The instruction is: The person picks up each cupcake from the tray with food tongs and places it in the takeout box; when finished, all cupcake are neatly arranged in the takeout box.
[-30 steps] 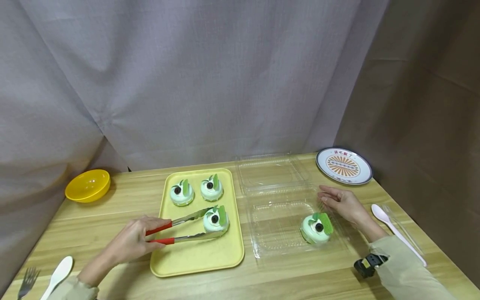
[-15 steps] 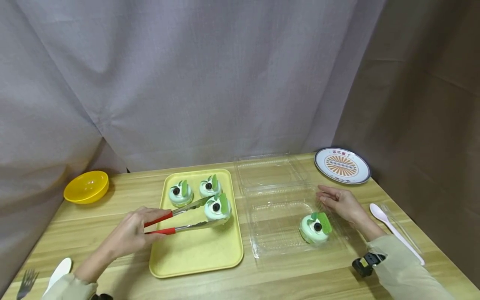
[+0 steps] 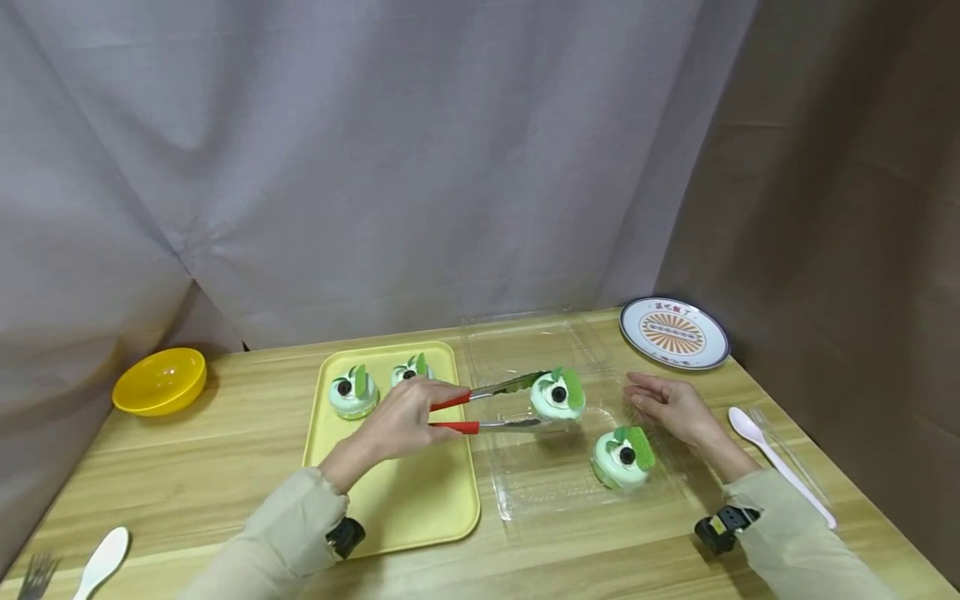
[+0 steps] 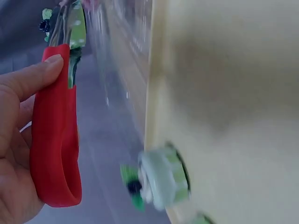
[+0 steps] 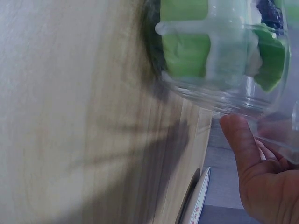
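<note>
Carried toward 3 o'clock off the yellow tray [image 3: 390, 500], one domed green cake [image 3: 557, 396] hangs in steel, red-handled tongs [image 3: 480, 408] squeezed by my left hand [image 3: 401, 417]; my right hand [image 3: 667, 404] lies flat-fingered on the ribbed clear plastic box [image 3: 555, 483].

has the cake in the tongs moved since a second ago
Yes. The cake gripped in the tongs has gone rightward, off the yellow tray, and now hangs over the clear container.

Red-handled steel tongs [image 3: 487, 408] grip a pale green cake [image 3: 556, 397] with a dark berry, above a clear plastic clamshell box [image 3: 555, 479], right of the pale yellow tray [image 3: 405, 500]; beyond it, a white plate [image 3: 673, 332] with an orange sunburst.
</note>
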{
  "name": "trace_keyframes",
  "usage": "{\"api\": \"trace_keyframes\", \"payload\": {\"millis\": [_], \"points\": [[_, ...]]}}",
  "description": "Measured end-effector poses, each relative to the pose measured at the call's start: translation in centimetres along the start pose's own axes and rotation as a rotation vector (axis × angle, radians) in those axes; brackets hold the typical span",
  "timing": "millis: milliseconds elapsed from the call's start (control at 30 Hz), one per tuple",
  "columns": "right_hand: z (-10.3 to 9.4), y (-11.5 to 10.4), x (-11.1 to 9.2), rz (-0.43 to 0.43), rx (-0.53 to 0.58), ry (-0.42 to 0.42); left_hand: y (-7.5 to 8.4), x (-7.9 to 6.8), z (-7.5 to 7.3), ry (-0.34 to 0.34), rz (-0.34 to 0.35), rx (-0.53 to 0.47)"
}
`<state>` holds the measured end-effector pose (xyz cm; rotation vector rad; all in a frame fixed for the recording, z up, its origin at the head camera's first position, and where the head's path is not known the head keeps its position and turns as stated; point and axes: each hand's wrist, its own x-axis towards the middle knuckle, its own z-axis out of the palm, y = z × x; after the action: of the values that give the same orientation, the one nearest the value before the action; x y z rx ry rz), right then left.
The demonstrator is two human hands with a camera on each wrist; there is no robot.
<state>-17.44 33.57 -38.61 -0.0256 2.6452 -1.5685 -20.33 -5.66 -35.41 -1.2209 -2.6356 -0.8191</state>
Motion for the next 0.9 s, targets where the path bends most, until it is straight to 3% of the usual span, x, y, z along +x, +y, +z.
{"api": "trace_keyframes", "payload": {"millis": [167, 333, 900], "points": [[0.2, -0.1, 0.2, 0.011, -0.003, -0.013, 0.9, 1.7, 1.6, -0.026, 0.026, 0.008], [0.2, -0.1, 0.2, 0.013, 0.010, -0.018, 1.1, 2.4, 2.5, -0.042, 0.014, 0.021], [-0.1, 0.4, 0.3, 0.013, 0.023, -0.012, 2.7, 3.8, 3.1, -0.130, -0.129, 0.029]]}}
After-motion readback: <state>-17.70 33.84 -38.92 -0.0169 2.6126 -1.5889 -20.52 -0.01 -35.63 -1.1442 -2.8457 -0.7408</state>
